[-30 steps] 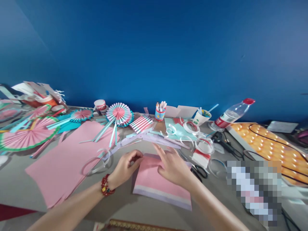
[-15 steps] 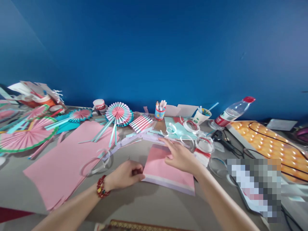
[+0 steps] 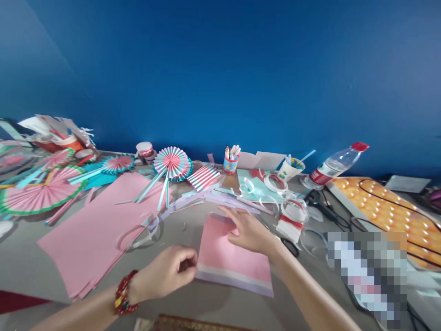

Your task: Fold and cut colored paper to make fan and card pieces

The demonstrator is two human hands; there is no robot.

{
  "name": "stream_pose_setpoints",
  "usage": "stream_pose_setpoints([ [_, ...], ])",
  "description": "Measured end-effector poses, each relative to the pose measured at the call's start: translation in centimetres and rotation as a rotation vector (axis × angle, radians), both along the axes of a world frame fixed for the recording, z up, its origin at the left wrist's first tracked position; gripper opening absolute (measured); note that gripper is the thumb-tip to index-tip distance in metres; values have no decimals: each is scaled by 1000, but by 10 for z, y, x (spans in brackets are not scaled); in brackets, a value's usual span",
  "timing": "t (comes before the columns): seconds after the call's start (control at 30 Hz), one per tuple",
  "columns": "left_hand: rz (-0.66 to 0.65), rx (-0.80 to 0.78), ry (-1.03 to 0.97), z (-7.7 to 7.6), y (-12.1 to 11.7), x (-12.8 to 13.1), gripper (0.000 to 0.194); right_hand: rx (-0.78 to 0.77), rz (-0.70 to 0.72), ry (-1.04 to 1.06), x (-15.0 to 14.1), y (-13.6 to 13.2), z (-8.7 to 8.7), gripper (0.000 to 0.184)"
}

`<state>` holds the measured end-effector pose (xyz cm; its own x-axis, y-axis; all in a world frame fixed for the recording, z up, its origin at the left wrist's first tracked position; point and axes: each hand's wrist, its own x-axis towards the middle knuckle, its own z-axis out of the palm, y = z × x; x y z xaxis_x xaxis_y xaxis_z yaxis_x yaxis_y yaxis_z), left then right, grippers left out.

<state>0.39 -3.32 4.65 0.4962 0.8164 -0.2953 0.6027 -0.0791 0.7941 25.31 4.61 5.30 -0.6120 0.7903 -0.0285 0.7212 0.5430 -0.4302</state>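
Observation:
A pink paper sheet (image 3: 229, 259) with a pale lilac strip along its near edge lies on the grey table (image 3: 179, 303) in front of me. My left hand (image 3: 167, 271), with a red bead bracelet on the wrist, is closed in a pinch on the sheet's near left corner. My right hand (image 3: 246, 230) lies flat on the sheet's far part, fingers stretched out toward its top edge.
A stack of larger pink sheets (image 3: 99, 225) lies to the left. Folded paper fans (image 3: 171, 163), paper strips, tape rolls (image 3: 294, 209), scissors (image 3: 291, 248), a pen cup (image 3: 230, 163), a paper cup (image 3: 289, 169) and a water bottle (image 3: 336, 164) crowd the far side. An orange tray (image 3: 389, 207) sits right.
My left hand has slid down the sheet's left edge from its far corner to its near corner. My right hand stayed flat on the far part, shifting slightly.

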Motion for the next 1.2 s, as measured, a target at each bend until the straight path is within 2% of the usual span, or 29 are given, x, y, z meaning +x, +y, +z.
stream_pose_setpoints([
  [0.13, 95, -138, -10, -16, -18, -7, 18, 57, 47, -20, -13, -5, -9, 79],
  [0.27, 137, -220, 33, -27, -29, -21, 20, 63, 86, 10, -1, -5, -20, 64],
  [0.37, 129, -60, 222, -22, -32, -30, 19, 62, 7, 2, 25, 6, -27, 42],
  [0.43, 124, 91, 348, -16, -30, -32, 20, 97, -96, 1, 44, 16, -28, 35],
  [0.5, 89, 215, 382, -12, -24, -31, 16, 145, -192, -15, 59, 27, -26, 32],
  [0.57, -23, 393, 335, -10, -15, -25, 13, 178, -267, -27, 68, 35, -23, 30],
  [0.67, -269, 659, 228, -14, 0, -13, 42, 198, -309, -22, 71, 44, -21, 28],
  [0.73, -343, 719, 203, -18, 6, -6, 45, 202, -293, -11, 71, 48, -20, 28],
  [0.9, -282, 691, 211, -23, 2, -8, 29, 207, -275, 26, 76, 59, -19, 26],
  [1.03, -259, 695, 157, -22, 5, -13, 23, 210, -235, 56, 56, 82, -22, 24],
  [1.2, -243, 772, 135, -21, 21, -4, 17, 203, -91, 73, -3, 123, -34, 23],
])
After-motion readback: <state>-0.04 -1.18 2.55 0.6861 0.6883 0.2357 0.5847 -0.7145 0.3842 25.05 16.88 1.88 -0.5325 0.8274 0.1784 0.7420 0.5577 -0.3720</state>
